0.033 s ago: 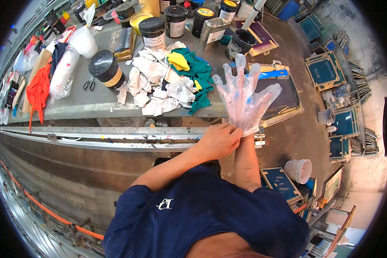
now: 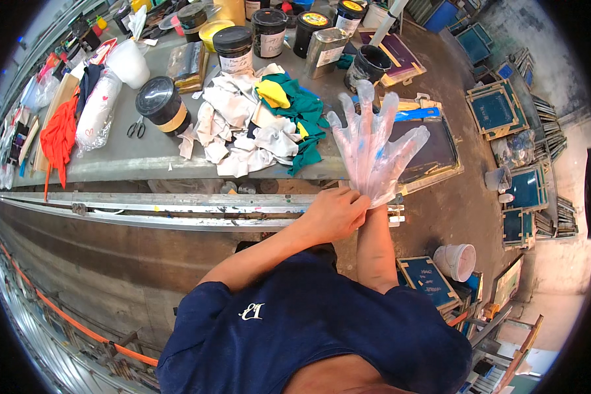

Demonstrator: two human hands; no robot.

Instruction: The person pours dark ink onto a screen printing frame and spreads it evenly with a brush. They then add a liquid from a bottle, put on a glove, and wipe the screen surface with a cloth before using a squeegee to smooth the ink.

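My right hand (image 2: 369,141) is raised with its fingers spread inside a clear plastic glove (image 2: 381,172). Blue smudges show on the glove, and its loose film sticks out past the thumb side. My left hand (image 2: 337,214) is closed at the right wrist, pinching the cuff of the glove. Left of the gloved hand, a heap of white rags (image 2: 233,125) lies on the grey table (image 2: 243,172) with a green cloth (image 2: 302,105) and a yellow cloth (image 2: 272,94).
A metal rail (image 2: 197,213) runs along the table's near edge. Black-lidded jars (image 2: 163,105), a metal can (image 2: 324,52), an open black pot (image 2: 368,67) and scissors (image 2: 136,128) stand or lie about. Behind the glove lies a framed screen (image 2: 433,148) with a blue-handled tool (image 2: 417,113).
The gloved fingers of my right hand have shifted slightly and spread a little. My left hand keeps its hold on the cuff.
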